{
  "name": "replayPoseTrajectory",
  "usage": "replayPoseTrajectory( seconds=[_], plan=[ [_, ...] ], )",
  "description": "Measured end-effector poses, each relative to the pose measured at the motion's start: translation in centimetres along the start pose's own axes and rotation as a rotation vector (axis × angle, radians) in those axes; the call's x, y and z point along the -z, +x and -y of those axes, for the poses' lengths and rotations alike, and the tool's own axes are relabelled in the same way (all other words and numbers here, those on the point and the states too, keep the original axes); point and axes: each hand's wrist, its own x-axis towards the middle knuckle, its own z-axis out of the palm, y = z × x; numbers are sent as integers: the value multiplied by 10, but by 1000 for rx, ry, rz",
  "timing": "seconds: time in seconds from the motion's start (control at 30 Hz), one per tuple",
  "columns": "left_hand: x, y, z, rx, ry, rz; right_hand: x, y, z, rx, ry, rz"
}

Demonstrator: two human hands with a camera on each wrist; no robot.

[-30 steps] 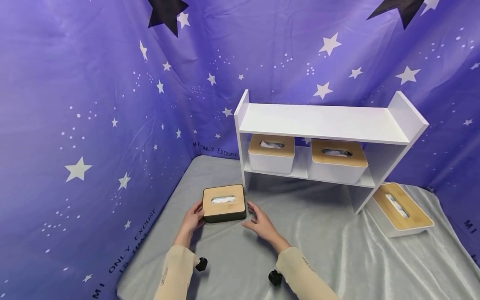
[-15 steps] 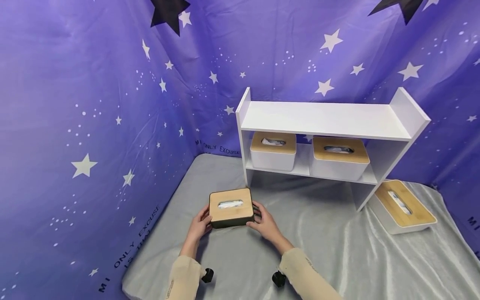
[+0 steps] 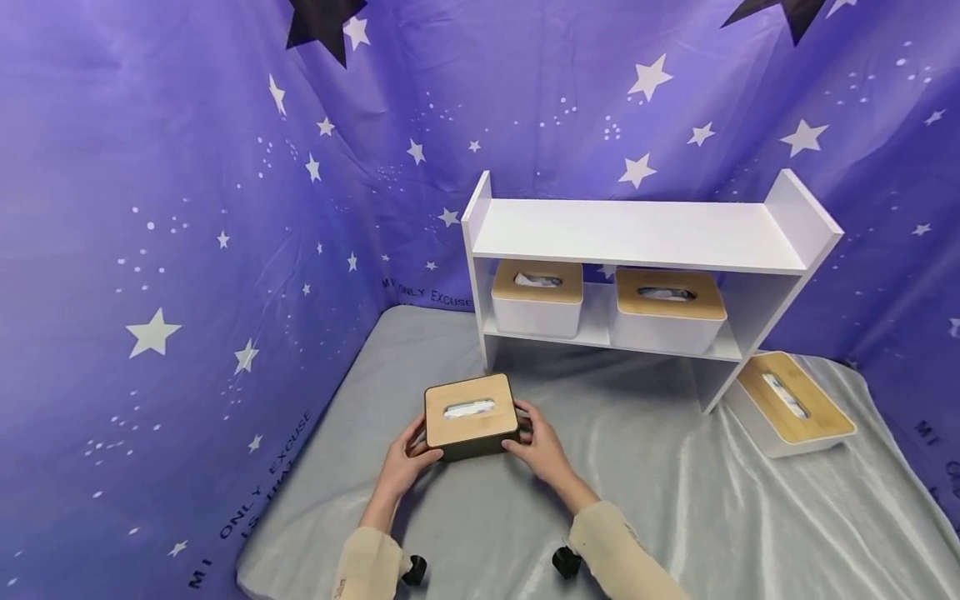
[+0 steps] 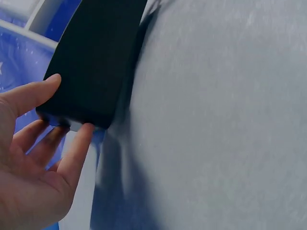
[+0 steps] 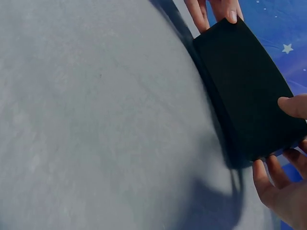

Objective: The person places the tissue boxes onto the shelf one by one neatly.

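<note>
A dark green tissue box [image 3: 471, 417] with a light wooden lid and a tissue in its slot is held between both hands near the front. My left hand [image 3: 405, 462] grips its left end, the thumb on the long front side and the fingers at the end face. At the opposite end my right hand [image 3: 543, 446] holds it the same way. In the left wrist view the box's dark side [image 4: 93, 67] meets the thumb and fingertips; the right wrist view shows that side [image 5: 249, 91] with both hands on it. Whether its base touches the cloth I cannot tell.
Behind stands a white shelf [image 3: 637, 237]. On its lower board sit two white tissue boxes with wooden lids, one left [image 3: 536, 312] and one right [image 3: 663, 329]. Another white tissue box [image 3: 787, 408] rests on the grey cloth [image 3: 600, 483] beside the shelf's right side. Purple starry curtains [image 3: 225, 208] hang around.
My right hand, apart from the box one second ago, has come onto its right end. The dark green box has shifted right and slightly toward me with both hands.
</note>
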Motion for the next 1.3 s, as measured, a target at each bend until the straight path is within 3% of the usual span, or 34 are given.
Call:
replayPoseTrajectory(
  seconds=[0.3,0.5,1.03,1.3],
  plan=[
    [-9,1,-28,-97,76,-42,28,-3,31,78,-101,-45],
    [-19,-3,-52,-174,74,-67,50,-19,54,114,-213,-102],
    [-50,-25,-165,-570,121,-77,116,-56,150,405,-296,-341],
    [-68,-17,-220,-799,128,-69,143,-56,196,457,-301,-468]
  ],
)
